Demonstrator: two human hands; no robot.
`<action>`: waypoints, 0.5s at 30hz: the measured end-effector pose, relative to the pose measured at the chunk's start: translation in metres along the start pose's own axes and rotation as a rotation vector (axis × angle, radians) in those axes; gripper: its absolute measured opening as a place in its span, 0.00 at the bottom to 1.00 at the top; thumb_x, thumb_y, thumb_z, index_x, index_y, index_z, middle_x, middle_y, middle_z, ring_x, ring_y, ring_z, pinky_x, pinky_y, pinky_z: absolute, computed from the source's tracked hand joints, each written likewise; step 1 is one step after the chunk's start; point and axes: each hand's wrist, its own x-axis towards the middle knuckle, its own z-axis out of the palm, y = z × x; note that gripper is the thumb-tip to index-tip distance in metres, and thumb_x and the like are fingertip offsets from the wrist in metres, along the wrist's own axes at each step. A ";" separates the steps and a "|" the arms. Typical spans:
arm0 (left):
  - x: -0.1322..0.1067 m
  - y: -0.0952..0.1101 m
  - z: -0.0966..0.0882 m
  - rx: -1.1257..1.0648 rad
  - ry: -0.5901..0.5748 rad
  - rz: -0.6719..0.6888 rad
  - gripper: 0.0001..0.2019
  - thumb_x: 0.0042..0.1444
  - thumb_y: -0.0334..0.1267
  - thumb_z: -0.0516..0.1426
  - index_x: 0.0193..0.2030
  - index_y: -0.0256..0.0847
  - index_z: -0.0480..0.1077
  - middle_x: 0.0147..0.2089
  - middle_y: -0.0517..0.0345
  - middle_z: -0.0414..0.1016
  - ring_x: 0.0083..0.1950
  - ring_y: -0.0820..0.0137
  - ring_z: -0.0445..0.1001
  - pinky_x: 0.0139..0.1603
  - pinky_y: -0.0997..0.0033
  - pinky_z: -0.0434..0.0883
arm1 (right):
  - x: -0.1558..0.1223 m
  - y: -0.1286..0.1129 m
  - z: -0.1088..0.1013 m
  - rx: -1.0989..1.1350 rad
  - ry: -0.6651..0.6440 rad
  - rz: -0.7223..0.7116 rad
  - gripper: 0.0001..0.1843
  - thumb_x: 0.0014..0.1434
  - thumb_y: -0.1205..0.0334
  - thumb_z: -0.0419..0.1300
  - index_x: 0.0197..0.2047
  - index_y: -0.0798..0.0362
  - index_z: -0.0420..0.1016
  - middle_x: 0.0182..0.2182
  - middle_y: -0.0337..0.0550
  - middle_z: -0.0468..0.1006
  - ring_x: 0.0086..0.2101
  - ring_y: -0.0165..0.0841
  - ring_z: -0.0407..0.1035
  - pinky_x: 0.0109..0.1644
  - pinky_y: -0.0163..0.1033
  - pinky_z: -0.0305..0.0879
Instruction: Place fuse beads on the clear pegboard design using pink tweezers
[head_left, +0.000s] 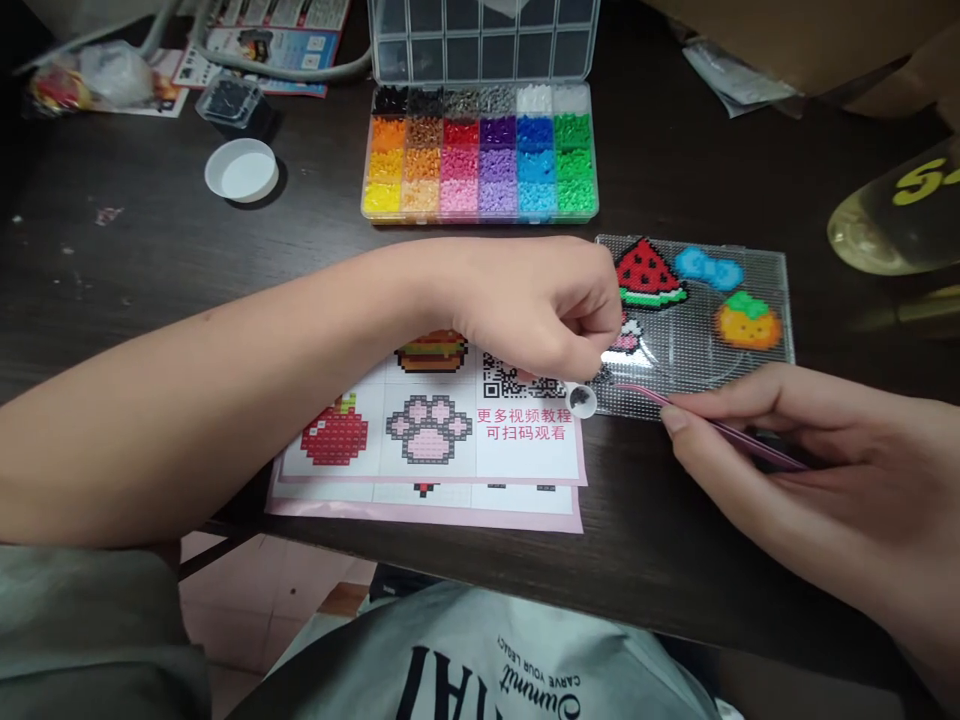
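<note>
My left hand [551, 310] is curled closed, its thumb pressed to the fingers. Just under it shows a small white scoop [581, 402] with a few dark beads in its bowl; the handle is hidden by the hand. Pink tweezers [739, 440] are pinched between the thumb and fingers of my right hand [817, 460], their tips over the lower left of a clear pegboard [694, 345]. On that board are bead figures: a watermelon slice [649, 275], a blue bow [709, 270], an orange fruit [748, 322] and a pink, white and black piece [628, 338] partly behind my left hand.
Pattern sheets [427, 480] lie under my left forearm. Behind them stands an open bead box [480, 215] with colour-sorted compartments. A white round dish [241, 172] and a small clear container [232, 105] are at the back left, a clear yellow-marked vessel [892, 215] at the right.
</note>
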 end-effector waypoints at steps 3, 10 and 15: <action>0.000 0.000 0.000 -0.006 -0.002 0.005 0.11 0.52 0.24 0.56 0.22 0.38 0.73 0.19 0.62 0.69 0.21 0.76 0.65 0.24 0.74 0.59 | 0.001 -0.001 0.001 -0.007 0.004 -0.004 0.02 0.59 0.62 0.70 0.36 0.44 0.84 0.23 0.34 0.82 0.17 0.27 0.69 0.19 0.34 0.62; -0.001 -0.003 -0.002 0.002 -0.009 0.024 0.10 0.52 0.25 0.56 0.24 0.38 0.75 0.19 0.63 0.67 0.21 0.77 0.63 0.23 0.73 0.54 | 0.007 -0.006 0.004 -0.023 -0.052 -0.035 0.05 0.61 0.66 0.65 0.33 0.48 0.81 0.21 0.33 0.80 0.16 0.24 0.66 0.19 0.31 0.62; -0.001 -0.002 -0.003 -0.036 -0.030 -0.010 0.08 0.50 0.25 0.56 0.24 0.39 0.73 0.20 0.64 0.65 0.21 0.77 0.62 0.22 0.74 0.55 | 0.009 -0.010 0.003 -0.025 -0.065 -0.025 0.08 0.62 0.67 0.63 0.32 0.49 0.80 0.21 0.35 0.81 0.17 0.27 0.68 0.19 0.34 0.63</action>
